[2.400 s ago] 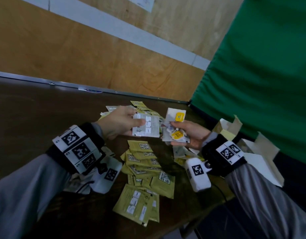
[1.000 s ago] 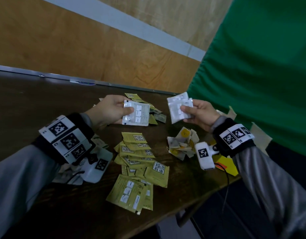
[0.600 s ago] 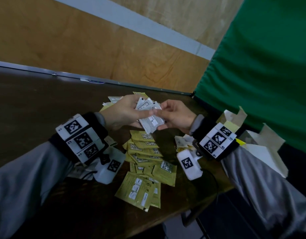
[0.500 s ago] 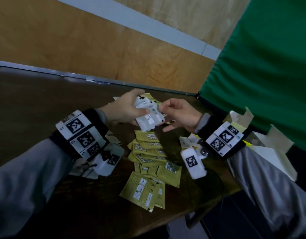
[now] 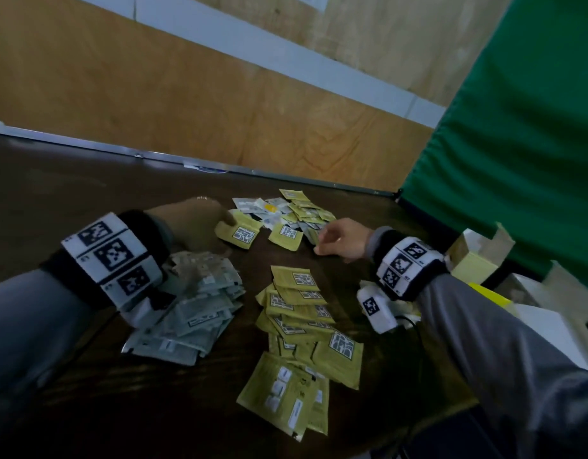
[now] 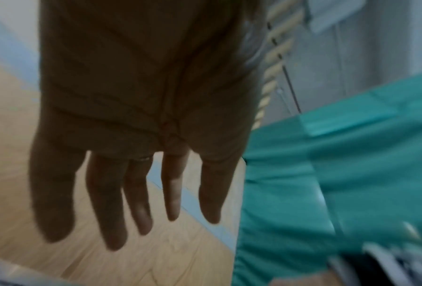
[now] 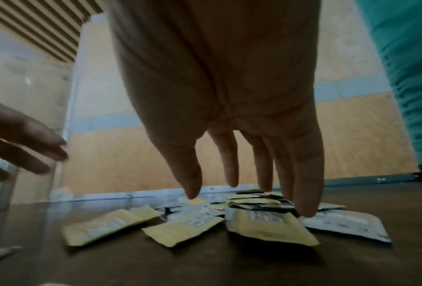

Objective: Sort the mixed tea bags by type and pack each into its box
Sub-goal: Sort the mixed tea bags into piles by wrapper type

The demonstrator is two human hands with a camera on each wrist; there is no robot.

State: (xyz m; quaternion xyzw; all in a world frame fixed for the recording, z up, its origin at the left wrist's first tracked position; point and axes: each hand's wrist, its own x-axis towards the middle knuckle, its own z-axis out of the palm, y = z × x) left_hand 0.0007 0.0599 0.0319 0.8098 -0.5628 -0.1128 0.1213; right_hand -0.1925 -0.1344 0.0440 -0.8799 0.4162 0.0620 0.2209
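Your left hand (image 5: pixel 190 223) is spread flat and empty, fingertips at a yellow tea bag (image 5: pixel 238 232). Your right hand (image 5: pixel 340 240), fingers loose and holding nothing, hangs over the mixed pile (image 5: pixel 292 212) near the bench's far edge.

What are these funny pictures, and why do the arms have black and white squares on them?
They show one person sorting tea bags. One camera sits on the head and one on each wrist; the squared bands carry those wrist cameras.

From the head you see a dark table with an olive-yellow pile, a grey-white pile and a mixed heap further back. Open boxes wait at the right.

The left hand and right hand reach toward the mixed heap. The wrist pictures look along each hand: left hand fingers and right hand fingers are straight, holding nothing.
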